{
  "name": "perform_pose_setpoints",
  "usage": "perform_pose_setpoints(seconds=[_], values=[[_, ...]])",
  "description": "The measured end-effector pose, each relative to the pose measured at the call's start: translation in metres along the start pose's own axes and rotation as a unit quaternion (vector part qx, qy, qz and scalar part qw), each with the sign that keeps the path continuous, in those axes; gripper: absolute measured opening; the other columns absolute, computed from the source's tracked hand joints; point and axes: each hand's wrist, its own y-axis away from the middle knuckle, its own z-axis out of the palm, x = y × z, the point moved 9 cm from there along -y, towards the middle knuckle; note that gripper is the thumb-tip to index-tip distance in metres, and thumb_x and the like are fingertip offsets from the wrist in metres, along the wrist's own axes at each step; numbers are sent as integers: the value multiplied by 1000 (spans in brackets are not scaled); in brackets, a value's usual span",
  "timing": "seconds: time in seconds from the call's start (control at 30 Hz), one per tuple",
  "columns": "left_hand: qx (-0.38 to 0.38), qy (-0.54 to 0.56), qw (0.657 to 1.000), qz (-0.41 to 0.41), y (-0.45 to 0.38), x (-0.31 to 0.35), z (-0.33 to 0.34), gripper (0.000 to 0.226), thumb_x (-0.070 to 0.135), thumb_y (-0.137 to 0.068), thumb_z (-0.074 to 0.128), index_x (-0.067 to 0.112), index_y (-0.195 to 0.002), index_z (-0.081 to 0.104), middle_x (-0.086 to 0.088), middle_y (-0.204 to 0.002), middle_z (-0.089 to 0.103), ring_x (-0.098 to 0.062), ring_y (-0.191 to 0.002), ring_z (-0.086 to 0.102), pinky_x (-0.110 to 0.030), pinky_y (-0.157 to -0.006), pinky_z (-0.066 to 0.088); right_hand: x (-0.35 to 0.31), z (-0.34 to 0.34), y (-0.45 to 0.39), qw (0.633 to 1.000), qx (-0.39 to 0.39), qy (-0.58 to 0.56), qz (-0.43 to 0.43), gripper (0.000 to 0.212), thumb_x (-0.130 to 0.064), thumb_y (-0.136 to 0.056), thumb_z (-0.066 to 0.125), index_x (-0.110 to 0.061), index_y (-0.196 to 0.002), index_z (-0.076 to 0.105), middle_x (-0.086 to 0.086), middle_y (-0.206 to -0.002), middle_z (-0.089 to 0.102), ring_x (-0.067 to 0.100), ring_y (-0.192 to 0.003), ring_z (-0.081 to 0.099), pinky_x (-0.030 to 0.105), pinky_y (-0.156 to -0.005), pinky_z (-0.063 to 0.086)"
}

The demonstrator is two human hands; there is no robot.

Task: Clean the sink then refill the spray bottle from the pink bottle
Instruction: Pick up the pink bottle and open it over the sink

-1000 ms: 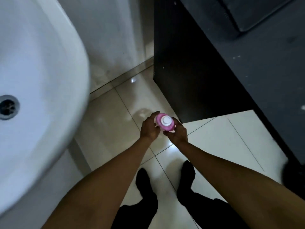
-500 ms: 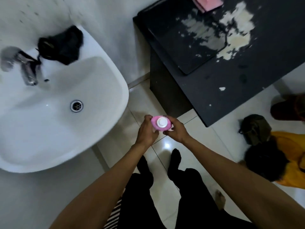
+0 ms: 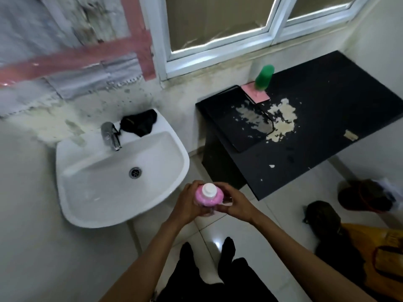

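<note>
Two hands hold the pink bottle (image 3: 209, 198) in front of the person, low over the floor, just beside the front edge of the sink (image 3: 91, 210). The left hand (image 3: 188, 203) wraps round the bottle's side, and the right hand (image 3: 234, 201) curls round the other side. The bottle stands up straight, with its white cap (image 3: 209, 190) on top, facing up at us. The cap is still on, so I think it has to come off before any pouring. Both hands are right at the cap, so either one could twist it. I cannot be sure which thing here is the spray bottle. A green bottle (image 3: 264, 77) stands far off at the back of the black counter (image 3: 327, 131), up and to the right of the hands, on the right hand's side. A pink pad (image 3: 258, 94) lies under it. Pale crumbs and peeled patches lie on the counter between the hands and the green bottle. A black cloth (image 3: 139, 123) sits on the sink's back rim beside the tap (image 3: 110, 136). Bags and shoes lie on the floor at the right, near the counter's end.
</note>
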Motion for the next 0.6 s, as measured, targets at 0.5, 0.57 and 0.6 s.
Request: perform_pose_setpoints(seconds=[0.5,0.57,0.6], values=[[122,17,989,-83,48,-24,-73,71,45,-47,90,43,-106,51,32,-93,67,11,-81,63,-8,-61,49,-114,28,-22,978,166,82,-99,51,-65,-69,81,-35,-105,58,-22,-103,52,-6,-94,56,7,-72,46],[126,14,988,-91,44,-26,-80,71,48,-46,90,44,-106,51,32,-93,67,10,-80,64,-10,-63,48,-118,29,-32,980,158,74,-98,55,-60,-70,82,-31,-111,61,-18,-107,57,-4,-97,57,8,-75,47],[130,13,987,-95,42,-26,-84,72,49,-46,89,44,-106,51,32,-93,67,11,-81,63,-12,-64,48,-121,29,-37,981,152,71,-97,57,-58,-70,83,-30,-114,61,-16,-108,59,-2,-98,58,9,-78,48]])
